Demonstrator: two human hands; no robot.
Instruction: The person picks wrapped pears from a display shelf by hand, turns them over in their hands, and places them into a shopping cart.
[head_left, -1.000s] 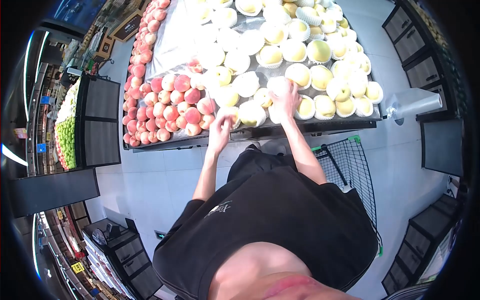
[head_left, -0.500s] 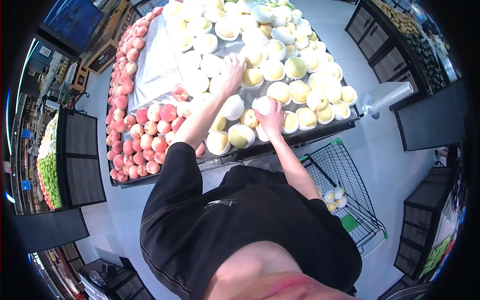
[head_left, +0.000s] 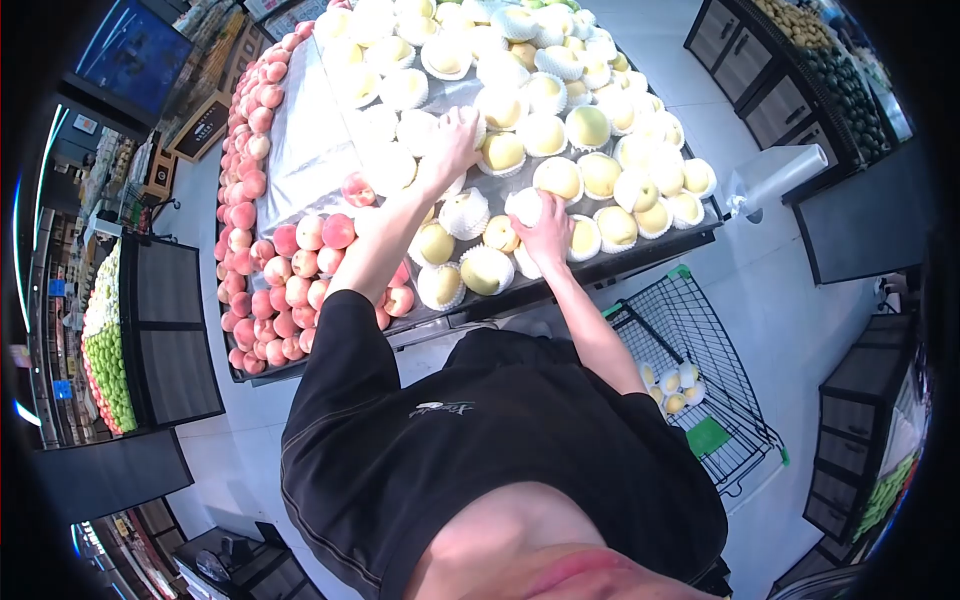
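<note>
My left hand (head_left: 455, 142) reaches over the display of pale yellow pears in white foam nets. Its fingers are curled down among them, and bright light hides what lies under them. Just right of those fingers sits a netted pear (head_left: 502, 152). Nearer my body, my right hand (head_left: 545, 235) is closed around a pear in a white foam net (head_left: 522, 207) at the front of the display. Beside it lie another yellow pear (head_left: 501, 234) and a netted pear (head_left: 584, 238).
Pink peaches (head_left: 297, 290) fill the display's left side, by a bare silver sheet (head_left: 300, 140). A shopping cart (head_left: 735, 400) with several netted pears (head_left: 677, 385) stands at my right. A plastic bag roll (head_left: 785, 175) sits at the display's right corner.
The view has shifted slightly. My left hand has moved a little left and toward me, its fingers still curled. My right hand stays on the same netted pear.
</note>
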